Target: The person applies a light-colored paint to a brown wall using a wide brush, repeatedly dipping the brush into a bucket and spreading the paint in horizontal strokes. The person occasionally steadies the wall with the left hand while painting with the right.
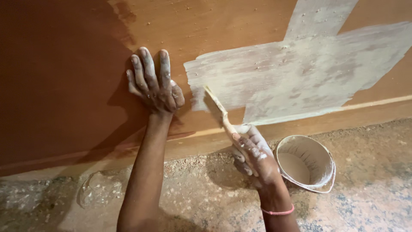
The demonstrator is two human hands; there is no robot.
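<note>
Closed around a putty-smeared scraper (219, 111), the right hand's (253, 157) grip sets its blade at the pale filler patch (296, 73); the left hand (153, 81) lies open, flat against the brown wall (64, 86). Filler could drip onto the floor (369, 202), or the bucket (305, 163) beside the wrist tip. The blade's face is hard to make out.

I see a reddish-brown wooden wall panel (64, 86) carrying a pale cream, streaky cross-shaped putty patch (300, 73). My cream-smeared putty knife (216, 107) matches the off-white, putty-coated round bucket (305, 162). The speckled grey-brown concrete floor (369, 189) shows white flecks. A thin pink wristband (278, 212) rings my paste-spattered right hand (253, 157).
</note>
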